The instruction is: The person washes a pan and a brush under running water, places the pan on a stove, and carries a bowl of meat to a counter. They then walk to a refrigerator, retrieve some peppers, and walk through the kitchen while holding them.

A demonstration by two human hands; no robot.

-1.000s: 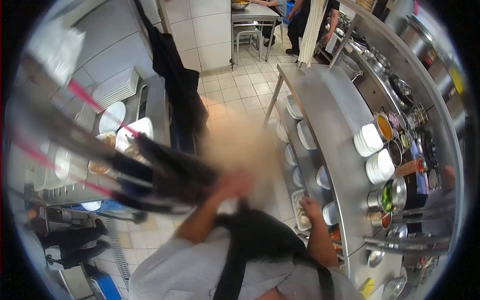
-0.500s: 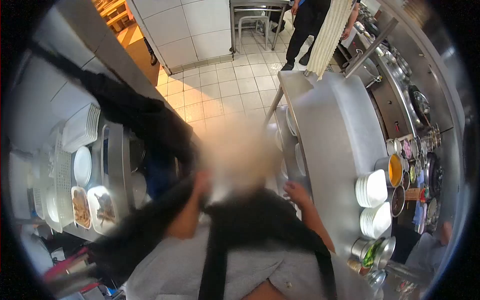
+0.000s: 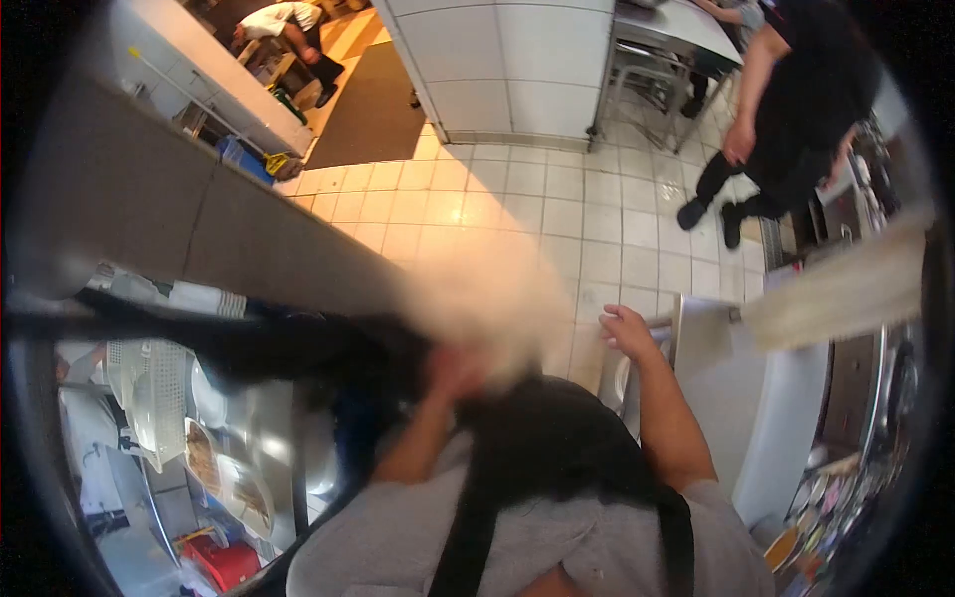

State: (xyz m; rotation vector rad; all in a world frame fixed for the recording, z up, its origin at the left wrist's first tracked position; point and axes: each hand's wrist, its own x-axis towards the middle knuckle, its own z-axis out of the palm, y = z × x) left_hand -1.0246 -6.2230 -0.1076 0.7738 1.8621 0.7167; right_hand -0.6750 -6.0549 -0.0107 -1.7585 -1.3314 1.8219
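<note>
My left hand is in front of my body beside the dark apron. A pale smear over the middle of the view blurs its fingers, so whether it holds something cannot be made out. My right hand reaches forward near the end of the steel counter, with its fingers loosely bent and apart. Nothing is in it. White plates show on a shelf beneath that counter.
To the left, white containers of food stand near a perforated white basket. A person in dark clothes stands ahead on the right. Another person bends beyond the doorway. A tiled wall juts out ahead.
The view has turned, moving further past the counter's far end. The doorway and the person in dark clothes show larger. My right hand has extended forward; the stacked white dishes have left view.
</note>
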